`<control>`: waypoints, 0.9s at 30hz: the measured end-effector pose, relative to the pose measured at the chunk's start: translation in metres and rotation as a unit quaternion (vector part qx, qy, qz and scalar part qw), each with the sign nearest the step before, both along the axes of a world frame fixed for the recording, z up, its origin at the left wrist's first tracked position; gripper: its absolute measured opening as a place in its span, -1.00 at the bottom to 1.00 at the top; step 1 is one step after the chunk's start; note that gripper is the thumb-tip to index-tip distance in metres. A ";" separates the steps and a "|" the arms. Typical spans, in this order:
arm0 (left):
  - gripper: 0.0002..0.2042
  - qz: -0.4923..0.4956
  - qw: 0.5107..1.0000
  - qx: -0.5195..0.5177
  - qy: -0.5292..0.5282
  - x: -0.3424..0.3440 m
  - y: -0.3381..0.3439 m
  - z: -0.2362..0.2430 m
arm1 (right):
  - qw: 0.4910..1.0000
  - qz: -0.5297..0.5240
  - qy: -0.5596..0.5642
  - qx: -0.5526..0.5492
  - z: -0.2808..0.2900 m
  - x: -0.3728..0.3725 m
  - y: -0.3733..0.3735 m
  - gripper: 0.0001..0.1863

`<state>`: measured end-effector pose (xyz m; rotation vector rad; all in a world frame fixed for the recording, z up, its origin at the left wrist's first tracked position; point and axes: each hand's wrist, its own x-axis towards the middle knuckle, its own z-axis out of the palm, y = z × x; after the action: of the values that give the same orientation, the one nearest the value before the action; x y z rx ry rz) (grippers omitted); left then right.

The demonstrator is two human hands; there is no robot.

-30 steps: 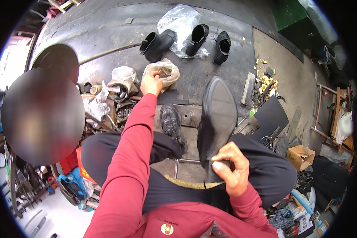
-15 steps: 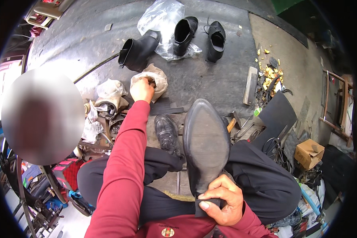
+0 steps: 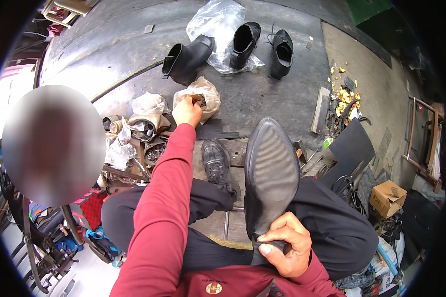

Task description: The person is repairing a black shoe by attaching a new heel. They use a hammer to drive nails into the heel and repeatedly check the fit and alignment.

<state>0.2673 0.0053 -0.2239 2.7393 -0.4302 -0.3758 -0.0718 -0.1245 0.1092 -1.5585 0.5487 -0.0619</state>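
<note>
My left hand (image 3: pixel 187 111) has its curled fingers inside a small crumpled pale bag (image 3: pixel 209 93) of small brown or metallic bits; what the fingertips grip is hidden. My right hand (image 3: pixel 290 247) grips an upturned black shoe (image 3: pixel 270 166) at the heel end, thumb and fingers pressing on a dark ribbed heel piece (image 3: pixel 260 253). The shoe's textured sole faces up, over my lap. Beyond the pale bag stand two black boots (image 3: pixel 181 62) (image 3: pixel 242 45) by a clear plastic bag (image 3: pixel 208 17) and a black laced shoe (image 3: pixel 282 55).
At left lie rolled bags and cans (image 3: pixel 142 127). At right are a flat block (image 3: pixel 319 110), yellow scraps (image 3: pixel 343 101), metal tools (image 3: pixel 309 161), a black sheet (image 3: pixel 347 148), a cardboard box (image 3: pixel 387 195) and a wooden frame (image 3: pixel 426 131). A blurred round area covers part of the far left.
My left fingers are deeper in the pale bag than a second ago. The upturned shoe and my right hand have moved down toward my body, and the sole faces more squarely up.
</note>
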 end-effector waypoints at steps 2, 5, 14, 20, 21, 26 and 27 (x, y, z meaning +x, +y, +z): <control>-0.77 0.015 0.999 -0.032 0.016 -0.001 0.004 0.003 | 1.000 0.002 0.002 -0.001 0.000 0.000 0.000 -0.80; -0.79 0.029 0.995 -0.084 0.046 0.001 0.009 0.004 | 1.000 0.001 -0.001 -0.006 -0.001 -0.001 0.001 -0.80; -0.78 -0.050 0.999 -0.018 0.000 0.004 0.009 -0.005 | 1.000 0.009 0.007 -0.018 0.000 -0.001 0.000 -0.80; -0.75 -0.077 0.997 0.022 0.012 0.004 0.000 -0.001 | 1.000 0.010 0.005 -0.009 -0.001 -0.001 -0.001 -0.78; -0.75 -0.082 0.996 0.023 0.010 0.004 -0.002 0.000 | 1.000 0.012 0.003 -0.010 -0.001 -0.001 -0.001 -0.77; -0.80 -0.113 0.991 0.068 0.004 0.012 -0.007 -0.005 | 1.000 0.018 -0.002 -0.014 -0.002 -0.001 -0.001 -0.78; -0.81 -0.115 0.990 0.080 0.010 0.012 -0.008 -0.007 | 1.000 0.016 -0.001 -0.012 -0.002 -0.002 -0.001 -0.78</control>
<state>0.2794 -0.0028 -0.2308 2.8450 -0.7435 -0.5159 -0.0734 -0.1255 0.1073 -1.5908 0.5237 -0.0465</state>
